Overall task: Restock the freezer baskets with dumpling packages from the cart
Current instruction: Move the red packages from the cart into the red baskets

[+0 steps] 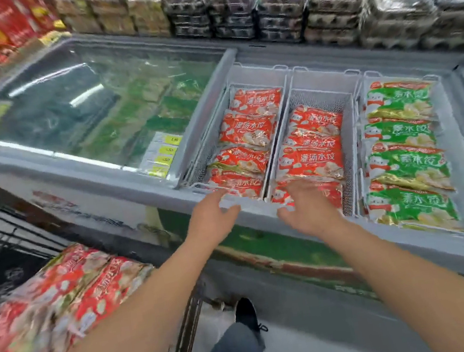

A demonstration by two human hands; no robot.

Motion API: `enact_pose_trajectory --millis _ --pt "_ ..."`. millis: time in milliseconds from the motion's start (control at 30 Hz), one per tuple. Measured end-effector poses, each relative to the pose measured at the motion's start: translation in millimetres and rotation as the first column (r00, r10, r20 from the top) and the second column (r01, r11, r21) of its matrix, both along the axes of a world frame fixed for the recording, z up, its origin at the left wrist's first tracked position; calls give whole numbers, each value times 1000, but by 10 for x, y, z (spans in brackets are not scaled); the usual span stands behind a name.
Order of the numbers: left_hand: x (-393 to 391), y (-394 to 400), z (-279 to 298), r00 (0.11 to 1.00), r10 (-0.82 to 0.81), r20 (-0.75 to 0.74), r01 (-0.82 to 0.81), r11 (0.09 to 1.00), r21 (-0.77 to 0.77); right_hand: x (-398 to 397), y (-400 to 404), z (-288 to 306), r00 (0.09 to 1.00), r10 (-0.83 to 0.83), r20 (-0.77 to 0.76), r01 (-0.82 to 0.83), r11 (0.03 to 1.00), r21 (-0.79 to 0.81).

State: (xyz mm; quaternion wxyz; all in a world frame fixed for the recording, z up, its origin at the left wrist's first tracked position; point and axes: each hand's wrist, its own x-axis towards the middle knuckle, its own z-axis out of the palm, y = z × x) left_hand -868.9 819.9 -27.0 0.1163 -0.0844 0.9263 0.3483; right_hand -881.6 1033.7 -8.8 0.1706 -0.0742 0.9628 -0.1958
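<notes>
Head view: baskets (320,94) partly filled; red packages (71,291) wait on cart; left hand (211,219) and right hand (307,210) open, empty.

- Three white mesh freezer baskets (321,94), side by side at about 1 o'clock.
- Four red dumpling packages (249,127) in the left basket.
- Four red packages (313,158) in the middle basket; the nearest is partly hidden by a hand.
- Four green dumpling packages (407,160) in the right basket.
- Two hands: left hand (211,219), right hand (308,208).
- Red packages stacked on the cart (71,294) at 8 o'clock: blurred, number unclear.
</notes>
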Motion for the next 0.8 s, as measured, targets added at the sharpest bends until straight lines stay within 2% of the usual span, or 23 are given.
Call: enact_pose_trajectory --millis 200,367,567,800 --pt "1137 -284 255 989 137 -55 -142 986 -85 795 -364 128 985 166 -55 -169 984 -51" --pt "2154 -728 409 946 316 -66 -321 944 -80 1432 -974 127 942 328 -77 -333 940 -77" --pt "3129 -1411 426 860 509 -34 -510 855 -100 2037 -1816 32 862 507 -17 -506 857 -98" --pt "3757 -2294 193 788 615 27 -613 788 -61 2470 -2690 -234 805 592 48 -590 806 -41"
